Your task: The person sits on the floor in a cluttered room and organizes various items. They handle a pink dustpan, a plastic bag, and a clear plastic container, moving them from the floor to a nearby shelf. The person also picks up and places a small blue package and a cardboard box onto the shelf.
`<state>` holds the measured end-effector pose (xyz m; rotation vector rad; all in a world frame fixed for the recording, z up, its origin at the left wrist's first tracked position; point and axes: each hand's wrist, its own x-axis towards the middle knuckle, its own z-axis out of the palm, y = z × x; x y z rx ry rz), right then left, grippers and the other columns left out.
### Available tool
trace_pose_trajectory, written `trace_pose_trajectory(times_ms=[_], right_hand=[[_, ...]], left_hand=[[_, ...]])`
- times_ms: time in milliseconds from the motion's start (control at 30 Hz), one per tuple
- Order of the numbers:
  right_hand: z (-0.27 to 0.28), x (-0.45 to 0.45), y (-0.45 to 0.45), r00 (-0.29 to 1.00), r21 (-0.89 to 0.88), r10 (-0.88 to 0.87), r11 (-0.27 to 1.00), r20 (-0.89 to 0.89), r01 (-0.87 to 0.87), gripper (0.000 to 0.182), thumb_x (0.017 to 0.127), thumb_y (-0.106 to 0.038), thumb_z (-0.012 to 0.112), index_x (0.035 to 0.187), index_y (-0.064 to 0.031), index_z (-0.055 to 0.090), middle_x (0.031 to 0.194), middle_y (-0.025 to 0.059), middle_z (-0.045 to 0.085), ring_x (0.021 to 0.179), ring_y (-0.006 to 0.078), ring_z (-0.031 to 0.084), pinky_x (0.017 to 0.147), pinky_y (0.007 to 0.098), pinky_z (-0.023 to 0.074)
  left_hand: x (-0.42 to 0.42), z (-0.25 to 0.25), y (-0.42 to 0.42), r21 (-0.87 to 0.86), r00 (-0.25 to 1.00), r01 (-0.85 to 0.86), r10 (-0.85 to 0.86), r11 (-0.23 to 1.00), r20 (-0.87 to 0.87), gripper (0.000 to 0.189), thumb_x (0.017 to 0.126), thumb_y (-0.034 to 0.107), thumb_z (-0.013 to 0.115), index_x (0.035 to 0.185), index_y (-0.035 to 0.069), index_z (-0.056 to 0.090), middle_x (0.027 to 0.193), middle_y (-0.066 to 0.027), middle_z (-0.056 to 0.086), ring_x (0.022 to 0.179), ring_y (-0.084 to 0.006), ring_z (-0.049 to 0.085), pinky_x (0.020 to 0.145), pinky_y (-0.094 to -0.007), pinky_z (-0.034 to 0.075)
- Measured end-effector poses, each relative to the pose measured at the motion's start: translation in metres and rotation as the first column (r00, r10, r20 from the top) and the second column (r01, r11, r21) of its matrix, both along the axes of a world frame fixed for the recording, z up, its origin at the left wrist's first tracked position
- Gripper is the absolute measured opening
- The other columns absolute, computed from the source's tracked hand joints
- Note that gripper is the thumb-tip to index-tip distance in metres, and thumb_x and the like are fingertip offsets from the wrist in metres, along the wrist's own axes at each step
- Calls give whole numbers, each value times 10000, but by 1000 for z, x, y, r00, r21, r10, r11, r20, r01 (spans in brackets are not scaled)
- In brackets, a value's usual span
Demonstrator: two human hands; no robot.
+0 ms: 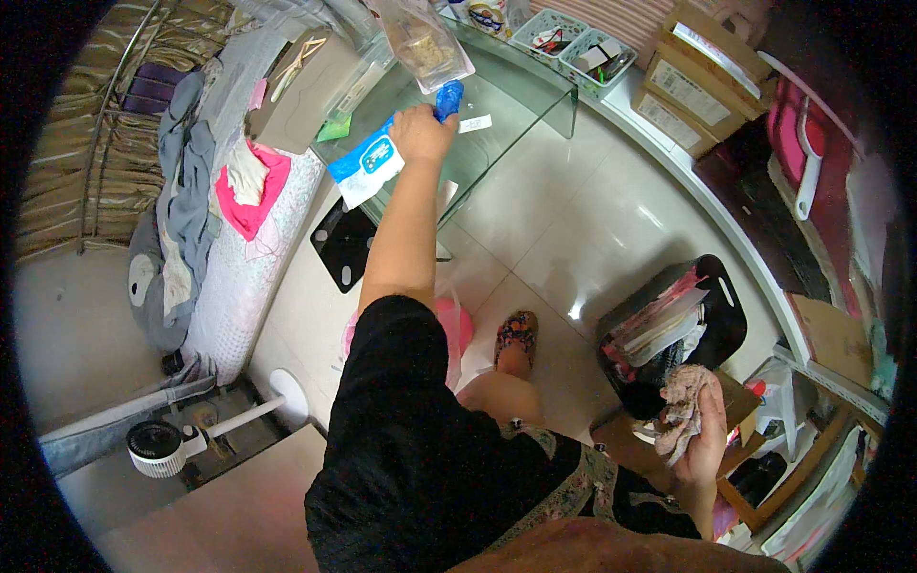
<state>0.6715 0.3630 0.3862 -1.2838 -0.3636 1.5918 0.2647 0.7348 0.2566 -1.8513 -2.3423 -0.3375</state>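
My left hand (pixel 425 136) reaches out over a glass table (pixel 512 86), its fingers closed on a blue-and-white soft packet that looks like wet wipes (pixel 372 161). A crumpled blue thing (pixel 449 100), perhaps plastic, sticks up at the thumb side of the same hand. Just beyond it lies a clear pouch (pixel 426 50) with light-brown contents, and a small white paper slip (pixel 475 123) is to its right. Low on the right, my right hand (pixel 706 430) grips a crumpled pinkish-beige cloth (pixel 680 408), close to a black bin-like container (pixel 727 308).
Left of the table are a grey-brown box (pixel 304 93) and a bed (pixel 247 286) with clothes. A black floor scale (pixel 342 243) and white fan (pixel 157 448) stand low. Baskets (pixel 598 64) and cardboard boxes (pixel 688 86) line the far right. A pink object (pixel 458 326) is beside my legs.
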Motion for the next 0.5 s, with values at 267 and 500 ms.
trace_pose_trajectory(times_ms=[267, 500], right_hand=[[-7, 5, -24, 994, 45, -111, 993, 0, 111, 348, 1003, -327, 477, 1138, -14, 546, 1007, 85, 634, 887, 183, 615, 799, 314, 506], [3, 9, -25, 929, 7, 125, 991, 347, -136, 133, 961, -153, 567, 953, -20, 574, 683, 24, 597, 445, 87, 498, 413, 238, 382]], left_hand=[[20, 26, -13, 240, 661, 2, -181, 971, 728, 279, 803, 247, 705, 947, 10, 676, 872, -102, 684, 756, -213, 659, 678, -337, 514], [95, 113, -119, 43, -347, 443, 127, 896, 929, 198, 863, 119, 641, 1027, 10, 627, 879, -49, 660, 724, -144, 635, 651, -298, 541]])
